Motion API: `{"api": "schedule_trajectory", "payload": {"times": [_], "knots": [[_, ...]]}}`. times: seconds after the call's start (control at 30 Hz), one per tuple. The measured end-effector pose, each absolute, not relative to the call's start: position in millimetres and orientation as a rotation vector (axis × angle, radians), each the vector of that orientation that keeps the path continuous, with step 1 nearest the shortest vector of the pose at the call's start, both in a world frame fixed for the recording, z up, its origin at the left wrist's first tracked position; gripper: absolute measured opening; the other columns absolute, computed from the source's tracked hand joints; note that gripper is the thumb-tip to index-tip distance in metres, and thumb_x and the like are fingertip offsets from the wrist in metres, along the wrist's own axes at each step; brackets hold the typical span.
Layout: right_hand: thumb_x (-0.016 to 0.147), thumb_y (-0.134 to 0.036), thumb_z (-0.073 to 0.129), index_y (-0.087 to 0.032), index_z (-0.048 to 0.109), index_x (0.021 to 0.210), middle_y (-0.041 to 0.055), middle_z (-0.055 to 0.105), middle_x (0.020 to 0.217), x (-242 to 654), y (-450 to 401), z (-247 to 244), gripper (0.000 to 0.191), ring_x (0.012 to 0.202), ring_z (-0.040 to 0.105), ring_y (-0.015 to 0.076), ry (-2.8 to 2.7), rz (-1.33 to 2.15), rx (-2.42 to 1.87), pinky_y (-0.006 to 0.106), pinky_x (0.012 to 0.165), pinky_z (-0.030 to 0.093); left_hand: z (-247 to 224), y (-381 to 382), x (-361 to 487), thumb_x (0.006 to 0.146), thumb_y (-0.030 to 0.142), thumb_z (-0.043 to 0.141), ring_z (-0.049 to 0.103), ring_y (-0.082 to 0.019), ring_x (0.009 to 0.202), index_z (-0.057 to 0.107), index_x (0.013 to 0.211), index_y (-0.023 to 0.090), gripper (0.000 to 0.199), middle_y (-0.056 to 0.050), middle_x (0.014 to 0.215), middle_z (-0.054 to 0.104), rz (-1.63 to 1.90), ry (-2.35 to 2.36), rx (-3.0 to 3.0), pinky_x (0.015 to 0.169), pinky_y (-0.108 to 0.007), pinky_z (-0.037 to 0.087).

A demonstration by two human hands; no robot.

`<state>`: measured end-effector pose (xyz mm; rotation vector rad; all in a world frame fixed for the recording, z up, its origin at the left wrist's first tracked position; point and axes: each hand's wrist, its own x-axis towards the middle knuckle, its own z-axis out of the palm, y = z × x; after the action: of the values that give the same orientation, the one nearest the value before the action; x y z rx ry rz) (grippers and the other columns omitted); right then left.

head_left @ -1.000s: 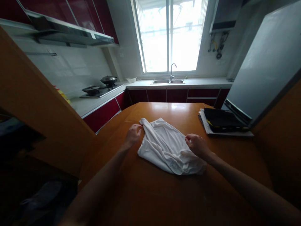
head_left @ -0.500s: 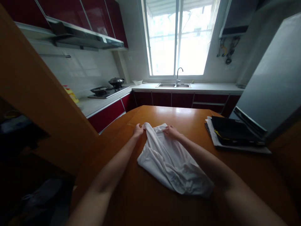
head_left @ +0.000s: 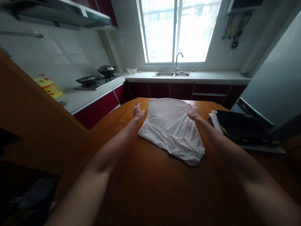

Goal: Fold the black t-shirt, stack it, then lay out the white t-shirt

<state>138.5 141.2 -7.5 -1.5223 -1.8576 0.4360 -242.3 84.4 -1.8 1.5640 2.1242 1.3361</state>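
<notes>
A white cloth garment [head_left: 169, 119] lies spread on the brown wooden table [head_left: 131, 175], its far part fairly smooth and its near part wrinkled and bunched. My left hand [head_left: 139, 111] is just off the cloth's far left side, thumb and fingers apart, holding nothing. At the far right corner of the cloth is my right hand [head_left: 193, 113], its fingers closed on the fabric's edge.
A stack of dark folded clothes [head_left: 242, 125] sits at the table's right side, near the fridge [head_left: 272, 75]. Beyond the table are a counter with a sink [head_left: 164, 74], a stove [head_left: 98, 83] with pans, and a yellow bottle [head_left: 49, 87].
The cloth has been spread wider and farther away, its far part now opened out. My hands have moved apart, and my left hand has let go of the cloth. The view has shifted too.
</notes>
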Motion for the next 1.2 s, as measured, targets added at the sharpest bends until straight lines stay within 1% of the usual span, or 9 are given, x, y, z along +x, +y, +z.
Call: {"api": "schedule_trajectory", "payload": {"times": [0.1,0.27,0.43,0.57,0.7,0.83,1.0,1.07,1.2], "knots": [[0.091,-0.029,0.054,-0.009,0.071,0.117,0.0190,0.067,0.125,147,108,-16,0.036,0.123,0.058,0.0283,-1.977,0.286,-1.545,0.037,0.109,0.040,-17,67,-216,0.085,0.024,0.062,0.065,-0.023,0.108,0.062,0.131,0.014,0.047,-0.013,0.124,0.067,0.854,1.818,2.015,0.099,-0.033,0.050],[0.089,-0.058,0.059,-0.016,0.075,0.105,0.0156,0.073,0.110,157,22,-36,0.047,0.104,0.067,0.0274,-2.210,0.436,-1.574,0.033,0.089,0.049,-27,37,-198,0.084,0.021,0.062,0.065,-0.025,0.108,0.059,0.139,0.015,0.055,-0.011,0.117,0.071,0.441,1.753,2.289,0.100,-0.033,0.048],[0.084,-0.031,0.068,-0.019,0.075,0.099,0.0077,0.075,0.095,164,-30,-27,0.020,0.087,0.069,0.0210,-2.339,0.502,-1.460,0.025,0.073,0.046,6,17,-204,0.071,0.010,0.066,0.067,-0.022,0.088,0.077,0.102,0.017,0.033,-0.007,0.095,0.072,0.302,1.871,2.295,0.079,-0.027,0.051],[0.090,-0.020,0.056,-0.016,0.074,0.101,0.0090,0.075,0.092,181,-41,-4,0.022,0.084,0.068,0.0196,-2.201,0.494,-1.474,0.025,0.073,0.045,35,-30,-218,0.074,0.015,0.064,0.061,-0.018,0.082,0.071,0.081,0.017,0.010,-0.006,0.093,0.064,0.437,1.863,2.406,0.075,-0.027,0.048],[0.093,-0.028,0.056,-0.015,0.067,0.123,0.0154,0.068,0.113,193,-74,2,0.034,0.104,0.062,0.0265,-2.096,0.160,-1.434,0.034,0.089,0.045,43,-102,-228,0.073,0.024,0.072,0.058,-0.020,0.089,0.067,0.083,0.019,0.012,-0.005,0.098,0.060,0.497,1.771,2.541,0.079,-0.030,0.047],[0.089,-0.042,0.066,-0.021,0.066,0.122,0.0138,0.062,0.126,176,-121,-18,0.039,0.119,0.052,0.0315,-2.335,0.002,-1.160,0.043,0.100,0.038,26,-154,-215,0.077,0.013,0.063,0.059,-0.020,0.095,0.062,0.077,0.018,0.006,-0.007,0.104,0.062,0.481,1.635,2.647,0.085,-0.030,0.045],[0.092,-0.020,0.055,-0.018,0.070,0.101,0.0112,0.069,0.104,165,-137,-26,0.017,0.106,0.060,0.0266,-2.547,0.123,-1.201,0.040,0.097,0.038,16,-177,-198,0.081,0.004,0.052,0.062,-0.016,0.077,0.060,0.082,0.019,0.016,-0.003,0.084,0.068,0.248,1.600,2.668,0.080,-0.028,0.045],[0.092,-0.015,0.052,-0.017,0.069,0.095,0.0099,0.070,0.099,179,-141,-16,0.018,0.099,0.062,0.0236,-2.579,0.210,-1.142,0.035,0.091,0.040,25,-190,-199,0.082,0.007,0.055,0.066,-0.019,0.085,0.063,0.090,0.019,0.016,-0.005,0.090,0.071,0.196,1.626,2.692,0.087,-0.031,0.045],[0.087,-0.018,0.058,-0.019,0.066,0.113,0.0038,0.068,0.091,224,-165,10,0.028,0.082,0.060,0.0173,-2.617,0.566,-0.987,0.027,0.077,0.042,47,-233,-205,0.085,0.019,0.062,0.067,-0.021,0.100,0.066,0.116,0.024,0.032,-0.007,0.116,0.071,0.235,1.565,2.585,0.088,-0.028,0.048]]}}
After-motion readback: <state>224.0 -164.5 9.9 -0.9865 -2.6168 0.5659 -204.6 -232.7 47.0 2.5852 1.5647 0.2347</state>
